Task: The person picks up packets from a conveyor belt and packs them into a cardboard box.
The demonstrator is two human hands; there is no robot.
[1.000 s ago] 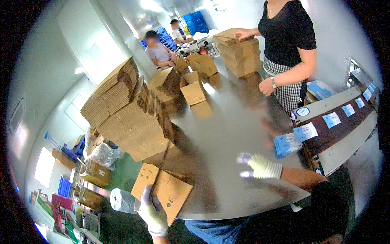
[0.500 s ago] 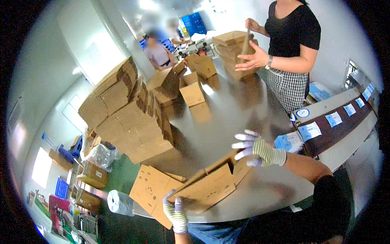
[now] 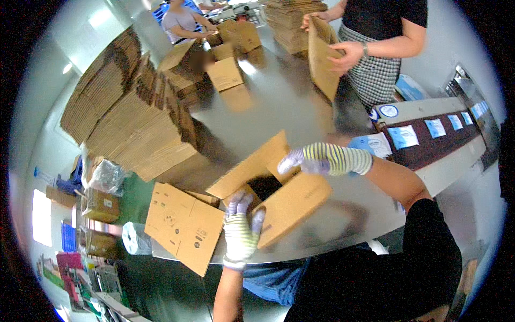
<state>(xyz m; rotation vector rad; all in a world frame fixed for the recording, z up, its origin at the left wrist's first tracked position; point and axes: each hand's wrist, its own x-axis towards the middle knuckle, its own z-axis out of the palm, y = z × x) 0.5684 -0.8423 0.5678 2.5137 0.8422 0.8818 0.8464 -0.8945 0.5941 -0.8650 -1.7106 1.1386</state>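
Box [image 3: 294,206]: blurred print; brown, open-topped.
Left grip [image 3: 242,232]: half-open at box, hold unclear.
Right grip [image 3: 326,159]: curled, hold unclear.

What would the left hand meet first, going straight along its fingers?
Probably the far panel of the open box; the left hand points toward it, though depth is unclear.

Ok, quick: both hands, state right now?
Left hand: at left end of the cardboard box; grip cannot be told.
Right hand: partly curled at its right end; grip cannot be told.
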